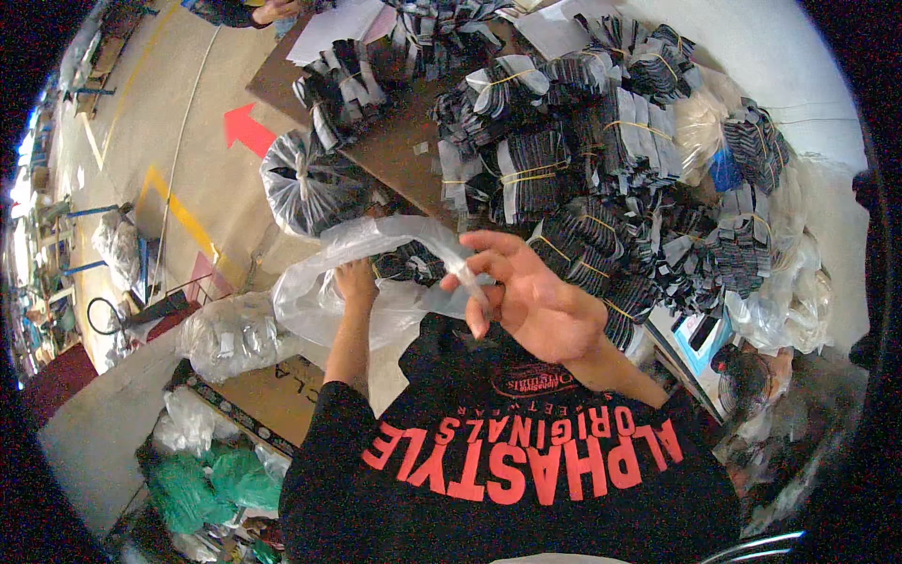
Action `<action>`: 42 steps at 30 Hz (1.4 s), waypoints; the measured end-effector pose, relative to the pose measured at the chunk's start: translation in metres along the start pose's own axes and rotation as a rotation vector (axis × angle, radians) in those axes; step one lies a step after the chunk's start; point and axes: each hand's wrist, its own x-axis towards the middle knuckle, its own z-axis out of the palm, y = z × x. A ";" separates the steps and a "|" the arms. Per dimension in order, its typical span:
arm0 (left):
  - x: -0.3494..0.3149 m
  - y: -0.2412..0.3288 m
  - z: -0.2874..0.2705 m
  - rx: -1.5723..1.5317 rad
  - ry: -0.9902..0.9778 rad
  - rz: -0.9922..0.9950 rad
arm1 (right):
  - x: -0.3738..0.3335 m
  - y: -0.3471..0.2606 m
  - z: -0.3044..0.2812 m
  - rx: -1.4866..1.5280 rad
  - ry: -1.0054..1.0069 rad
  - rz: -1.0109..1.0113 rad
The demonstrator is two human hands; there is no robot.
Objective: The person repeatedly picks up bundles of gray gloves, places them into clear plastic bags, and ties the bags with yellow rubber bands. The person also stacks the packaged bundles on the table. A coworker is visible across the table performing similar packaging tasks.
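Note:
A clear plastic bag [324, 249] hangs with its mouth spread in front of my body. My right hand [545, 301] is at the bag's right side, thumb and fingers closed on a gathered piece of its rim. Inside the bag's mouth is my left hand [355, 282], beside some black strips [413, 261]; its fingertips are hidden, so its grip does not show. Just beyond the bag, bundles of black and grey strips [536, 174] tied with yellowish bands are heaped on a brown table [404, 155].
A tied clear bag of dark pieces [305, 183] stands at the table's left edge. To my left are a filled clear bag [230, 334], a cardboard box [272, 399] and green plastic bags [211, 484]. A small fan [747, 376] is at the right. Another person's hand [277, 11] shows at the top.

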 end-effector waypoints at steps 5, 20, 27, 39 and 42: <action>0.018 0.017 0.047 -0.021 0.128 -0.026 | -0.003 0.010 0.002 0.077 0.062 0.054; -0.037 -0.093 0.009 -1.405 -0.262 0.078 | 0.015 -0.011 -0.016 0.144 0.090 -0.004; -0.107 -0.044 -0.167 -2.092 -0.309 0.358 | 0.010 -0.003 -0.020 0.182 0.088 -0.055; -0.120 0.069 -0.251 -3.229 -1.717 1.152 | -0.008 0.000 -0.030 0.090 0.109 -0.059; -0.126 0.080 -0.259 -3.200 -1.683 1.066 | -0.011 0.002 -0.031 0.016 0.115 -0.073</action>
